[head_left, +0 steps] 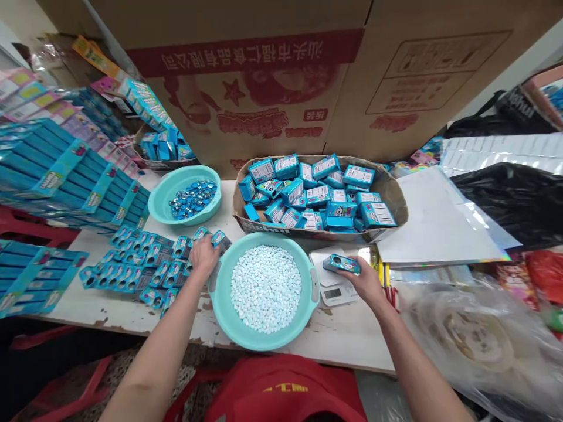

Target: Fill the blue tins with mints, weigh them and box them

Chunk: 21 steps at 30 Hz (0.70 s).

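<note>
My right hand [368,281] grips a small blue candy box [341,264] with a round hole in its top face, held tilted above a white kitchen scale [336,287]. My left hand [204,255] is at the rows of blue boxes [132,264], left of the basin, its fingers closed on a small blue box [219,238] at the row's end. Between my hands, a turquoise basin [220,316] holds many small pale blue candies [266,290]. The undersides of my left fingers are hidden.
Behind the basin, a cut cardboard box [400,205] is full of blue boxes. A smaller turquoise bowl [153,205] holds shiny blue caps [193,199]. Stacked blue display cartons [65,170] stand left. Red-handled scissors [390,296], white sheets [440,217] and plastic bags [479,340] lie right.
</note>
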Each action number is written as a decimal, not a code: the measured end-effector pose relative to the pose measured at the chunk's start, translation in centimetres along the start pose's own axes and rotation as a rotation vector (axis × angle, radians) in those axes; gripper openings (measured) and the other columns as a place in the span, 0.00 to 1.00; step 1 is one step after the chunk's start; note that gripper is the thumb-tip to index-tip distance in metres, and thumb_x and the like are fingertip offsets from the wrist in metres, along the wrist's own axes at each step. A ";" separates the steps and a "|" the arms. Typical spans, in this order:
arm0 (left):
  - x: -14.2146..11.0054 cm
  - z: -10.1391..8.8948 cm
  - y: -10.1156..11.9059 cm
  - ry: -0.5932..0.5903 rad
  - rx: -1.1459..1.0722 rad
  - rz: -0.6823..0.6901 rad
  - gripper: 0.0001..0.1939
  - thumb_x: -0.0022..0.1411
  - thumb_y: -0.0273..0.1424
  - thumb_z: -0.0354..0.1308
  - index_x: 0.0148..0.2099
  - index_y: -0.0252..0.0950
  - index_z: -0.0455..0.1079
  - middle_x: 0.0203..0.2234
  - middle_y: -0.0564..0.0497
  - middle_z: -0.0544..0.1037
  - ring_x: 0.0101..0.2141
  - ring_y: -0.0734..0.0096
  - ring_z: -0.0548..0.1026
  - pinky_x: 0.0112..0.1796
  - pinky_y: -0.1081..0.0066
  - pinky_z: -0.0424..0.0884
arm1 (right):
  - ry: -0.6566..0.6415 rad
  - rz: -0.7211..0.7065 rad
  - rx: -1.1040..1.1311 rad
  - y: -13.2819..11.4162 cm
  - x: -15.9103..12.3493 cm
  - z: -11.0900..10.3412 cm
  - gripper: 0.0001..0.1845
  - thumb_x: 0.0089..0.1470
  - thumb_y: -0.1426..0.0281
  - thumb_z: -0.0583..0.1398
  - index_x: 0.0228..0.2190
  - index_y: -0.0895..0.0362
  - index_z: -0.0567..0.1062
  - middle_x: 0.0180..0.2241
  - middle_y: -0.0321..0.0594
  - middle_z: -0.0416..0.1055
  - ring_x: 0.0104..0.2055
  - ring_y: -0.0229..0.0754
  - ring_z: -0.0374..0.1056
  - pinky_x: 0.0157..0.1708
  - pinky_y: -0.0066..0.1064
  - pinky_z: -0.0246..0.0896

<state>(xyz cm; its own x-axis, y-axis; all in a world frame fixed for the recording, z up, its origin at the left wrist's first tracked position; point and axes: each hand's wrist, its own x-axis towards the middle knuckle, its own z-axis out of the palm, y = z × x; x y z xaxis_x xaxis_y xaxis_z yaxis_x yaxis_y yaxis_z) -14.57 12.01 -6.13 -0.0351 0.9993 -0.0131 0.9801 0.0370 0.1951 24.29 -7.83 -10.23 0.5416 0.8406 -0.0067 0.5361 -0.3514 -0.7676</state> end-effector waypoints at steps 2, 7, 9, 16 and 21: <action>-0.3 0.7 -0.2 0.028 0.026 0.012 0.21 0.59 0.32 0.51 0.53 0.31 0.65 0.48 0.35 0.71 0.51 0.47 0.64 0.49 0.55 0.62 | -0.041 0.043 0.001 -0.4 -0.1 -0.3 0.32 0.35 0.43 0.62 0.33 0.55 0.72 0.29 0.41 0.72 0.32 0.48 0.68 0.34 0.39 0.62; -5.0 -1.5 3.3 0.065 -0.241 0.332 0.28 0.58 0.36 0.55 0.59 0.35 0.58 0.53 0.40 0.66 0.55 0.54 0.61 0.54 0.57 0.59 | 0.054 -0.080 0.065 -6.6 -2.4 -0.9 0.27 0.41 0.48 0.63 0.36 0.55 0.72 0.34 0.42 0.73 0.36 0.48 0.68 0.37 0.38 0.63; -8.0 -3.1 5.8 -0.089 -0.397 0.629 0.32 0.56 0.35 0.57 0.62 0.39 0.55 0.56 0.43 0.64 0.56 0.58 0.61 0.54 0.60 0.60 | -0.062 -0.236 0.158 -10.2 -3.9 -0.1 0.22 0.43 0.53 0.64 0.37 0.53 0.72 0.36 0.42 0.73 0.38 0.48 0.69 0.39 0.38 0.64; -13.8 -7.3 4.5 -0.118 -0.518 0.599 0.18 0.57 0.33 0.57 0.51 0.41 0.65 0.42 0.49 0.75 0.42 0.65 0.73 0.44 0.67 0.68 | -0.137 -0.262 0.366 -11.3 -4.9 2.0 0.19 0.53 0.60 0.59 0.46 0.53 0.68 0.45 0.44 0.70 0.43 0.45 0.69 0.42 0.38 0.66; -13.3 -8.4 -2.4 0.010 -0.132 -0.234 0.25 0.53 0.44 0.58 0.51 0.39 0.63 0.36 0.49 0.76 0.34 0.59 0.74 0.34 0.66 0.68 | -0.060 -0.349 -0.087 -3.4 -0.1 3.2 0.16 0.56 0.59 0.53 0.39 0.56 0.73 0.39 0.46 0.73 0.43 0.49 0.68 0.44 0.43 0.63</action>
<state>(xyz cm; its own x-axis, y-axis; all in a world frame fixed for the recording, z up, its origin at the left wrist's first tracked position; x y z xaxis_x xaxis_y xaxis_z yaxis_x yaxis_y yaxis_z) -18.07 -1.28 1.83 -0.2604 0.9634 -0.0632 0.9113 0.2668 0.3137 20.31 -5.40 -9.63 0.2787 0.9378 0.2069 0.7365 -0.0704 -0.6728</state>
